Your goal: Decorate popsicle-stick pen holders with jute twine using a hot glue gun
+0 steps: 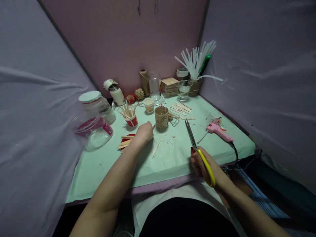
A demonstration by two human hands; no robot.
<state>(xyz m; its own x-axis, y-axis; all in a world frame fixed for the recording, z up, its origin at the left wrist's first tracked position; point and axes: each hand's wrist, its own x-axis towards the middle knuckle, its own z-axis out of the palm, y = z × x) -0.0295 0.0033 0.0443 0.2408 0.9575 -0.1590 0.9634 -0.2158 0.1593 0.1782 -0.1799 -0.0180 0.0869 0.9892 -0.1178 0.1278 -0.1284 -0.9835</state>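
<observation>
Yellow-handled scissors (208, 168) are held in my right hand (199, 161), blades pointing up and away, over the front right of the table. My left hand (145, 131) is closed around the end of a thin stick (154, 126), just left of a brown decorated cup (161, 118); most of its fingers are hidden behind the hand. Flat wooden sticks (124, 144) lie on a red lid beside my left forearm. A broken stick (156, 149) rests on the cloth in front of the cup.
A red cup of sticks (132, 121), clear jars (98, 135) and a paper cup (149, 106) stand left and centre. Loose sticks (181, 108) lie behind. A pink glue gun (219, 131) with a cord sits right. White strips (195, 62) stand at the back right.
</observation>
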